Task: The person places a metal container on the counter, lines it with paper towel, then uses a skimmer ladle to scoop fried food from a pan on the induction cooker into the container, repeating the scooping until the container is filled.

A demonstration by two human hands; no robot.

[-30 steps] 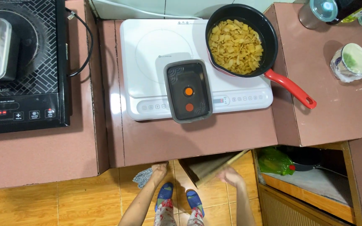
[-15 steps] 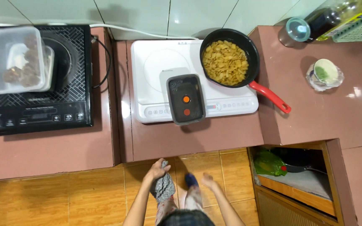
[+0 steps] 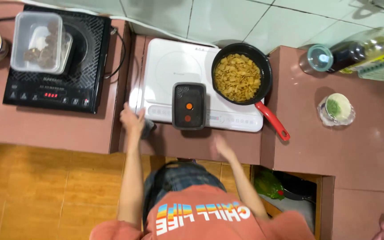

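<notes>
My left hand [image 3: 132, 120] is at the front left corner of the white induction cooktop [image 3: 170, 66], closed on a small dark cloth [image 3: 149, 129] that touches the pink counter [image 3: 227, 144]. My right hand [image 3: 221, 144], blurred, hovers with fingers spread over the counter's front strip, just below a black rectangular tray [image 3: 189, 106] holding two orange pieces. The tray lies on the cooktop's front. A black frying pan [image 3: 241, 78] with a red handle, full of yellow food, sits on the cooktop's right side.
A black induction cooker [image 3: 58, 89] stands at left with a clear plastic tub [image 3: 38, 42] of brown pieces on it. A glass jar [image 3: 318, 58], bottles [image 3: 370, 46] and a wrapped bowl [image 3: 336, 109] are at right. An open cabinet [image 3: 290, 191] lies below the counter.
Both hands have risen from down near the floor to the counter. The left hand now rests at the cooktop's corner with the cloth; the right hand is over the counter edge.
</notes>
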